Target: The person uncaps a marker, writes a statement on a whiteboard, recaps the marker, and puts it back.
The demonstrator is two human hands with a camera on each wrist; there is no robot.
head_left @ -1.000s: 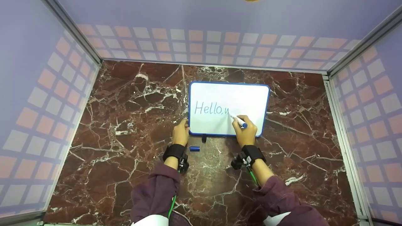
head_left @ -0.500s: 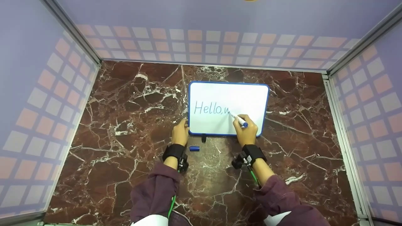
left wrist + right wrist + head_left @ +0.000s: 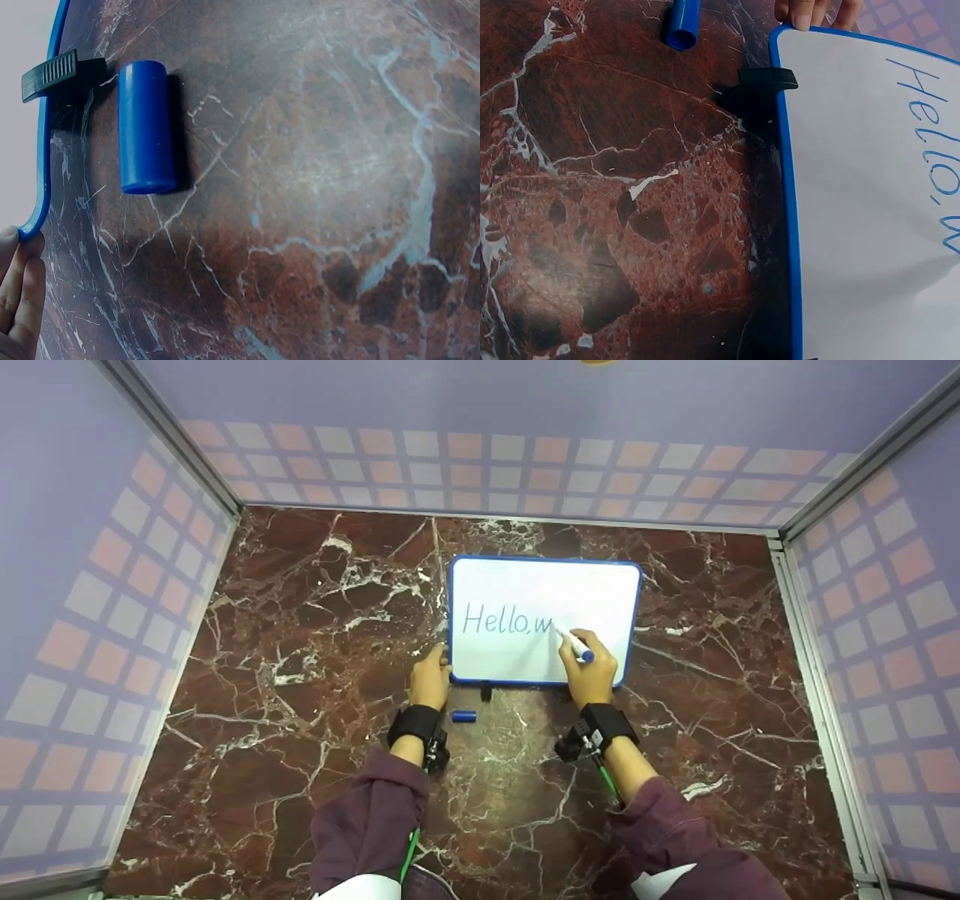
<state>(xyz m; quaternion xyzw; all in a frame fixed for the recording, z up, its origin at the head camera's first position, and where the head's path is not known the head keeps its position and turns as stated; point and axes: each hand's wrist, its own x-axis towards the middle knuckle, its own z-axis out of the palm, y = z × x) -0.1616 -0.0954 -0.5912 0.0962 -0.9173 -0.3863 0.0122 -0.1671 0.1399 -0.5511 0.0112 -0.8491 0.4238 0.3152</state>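
Note:
A whiteboard [image 3: 517, 585] with a blue frame lies on the marble surface, with "Hello,w" written across it in blue. My right hand [image 3: 592, 667] pinches a white marker [image 3: 576, 643] with a blue end, its tip at the last stroke of the "w". At the board's lower left corner, my left hand [image 3: 430, 679] grips the blue frame; in the left wrist view its fingers [image 3: 26, 300] wrap that corner. A blue marker cap [image 3: 144, 127] lies on its side below the board. A black clip [image 3: 56, 76] sits on the board's lower edge.
Patterned panels [image 3: 525, 465] enclose the dark red marble tabletop [image 3: 315, 585] at the back and both sides. Black wrist straps with small cameras are on both wrists, and green cables [image 3: 410, 851] run along the sleeves.
My right hand has moved slightly right with the marker, and the letter after the comma has grown from a partial stroke into a "w". The left hand stays at the corner.

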